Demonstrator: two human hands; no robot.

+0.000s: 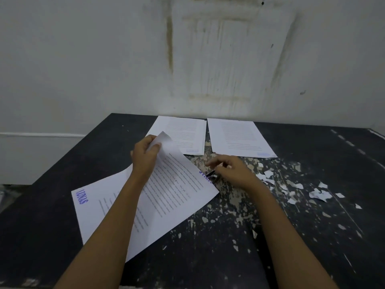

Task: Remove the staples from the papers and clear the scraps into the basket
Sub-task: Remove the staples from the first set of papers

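Stapled corner raised for work on the black, paint-flaked tabletop (pixel 333 236).
The left hand (pixel 145 155) pinches the far corner of the white printed paper set (pixel 166 195), curling it up, probably to expose the fastening. The right hand (pixel 233 172) grips a slim dark tool (pixel 210 173) at the sheets' right edge. Torn white paper scraps (pixel 318 193) lie to the right; no basket shows.

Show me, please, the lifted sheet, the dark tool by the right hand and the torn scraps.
Lifted sheet (pixel 173 195): head view, middle of its printed face.
Dark tool (pixel 210 174): head view, its exposed end by the sheet's edge.
Torn scraps (pixel 319 194): head view, largest white cluster.
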